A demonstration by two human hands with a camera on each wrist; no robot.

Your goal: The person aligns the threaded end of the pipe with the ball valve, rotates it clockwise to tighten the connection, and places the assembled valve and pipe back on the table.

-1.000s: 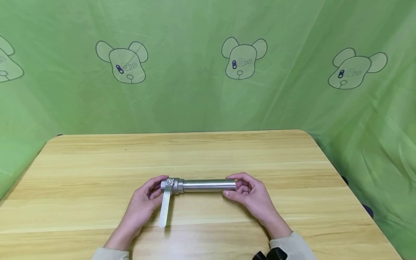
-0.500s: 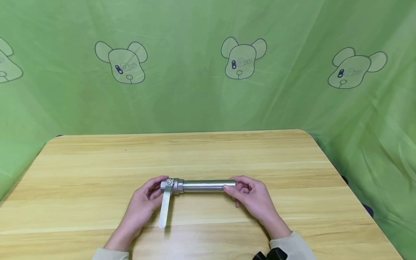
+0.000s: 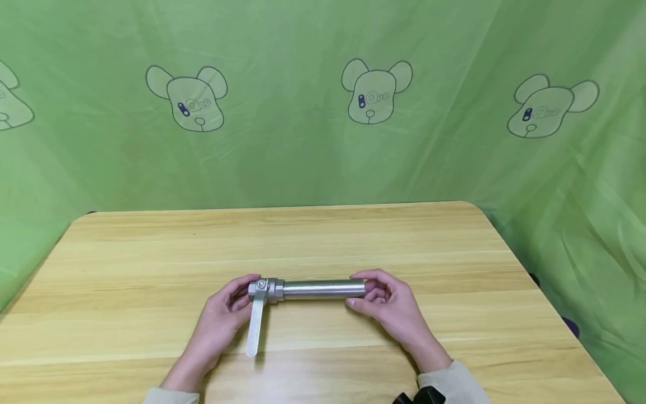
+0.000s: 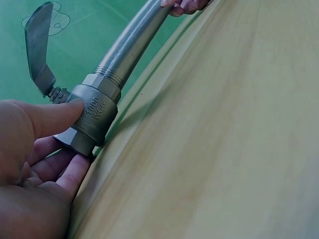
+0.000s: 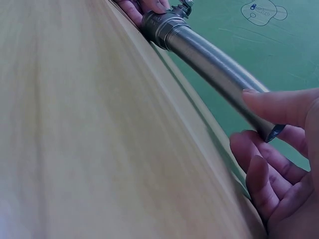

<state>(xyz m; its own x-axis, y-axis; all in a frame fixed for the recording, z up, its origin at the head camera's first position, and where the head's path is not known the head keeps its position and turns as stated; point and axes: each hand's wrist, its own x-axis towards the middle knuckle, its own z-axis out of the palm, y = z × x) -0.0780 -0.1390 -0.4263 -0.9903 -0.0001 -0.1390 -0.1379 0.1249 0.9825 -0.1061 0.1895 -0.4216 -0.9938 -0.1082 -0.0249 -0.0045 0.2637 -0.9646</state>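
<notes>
A steel ball valve (image 3: 273, 290) sits at the left end of a straight metal pipe (image 3: 324, 289), the two joined in one line. Its flat lever handle (image 3: 255, 328) points toward the person. My left hand (image 3: 222, 314) grips the valve, with the thumb pressed on the valve body (image 4: 97, 112), marked "1000 WOG", and fingers around its hex end. Several threads show where the pipe enters the valve in the left wrist view. At the pipe's open right end, my right hand (image 3: 396, 306) holds the pipe (image 5: 214, 69) between thumb and fingers.
Below the hands lies a wooden table (image 3: 323, 241) with rounded far corners. A green curtain (image 3: 282, 163) with printed bear heads hangs behind it and along the right. A black object (image 3: 426, 395) is at the right sleeve.
The right thumb rose onto the pipe's top half a second ago and is now back at its near side, with the fingers shifting along. The left hand and lever handle stay nearly in place.
</notes>
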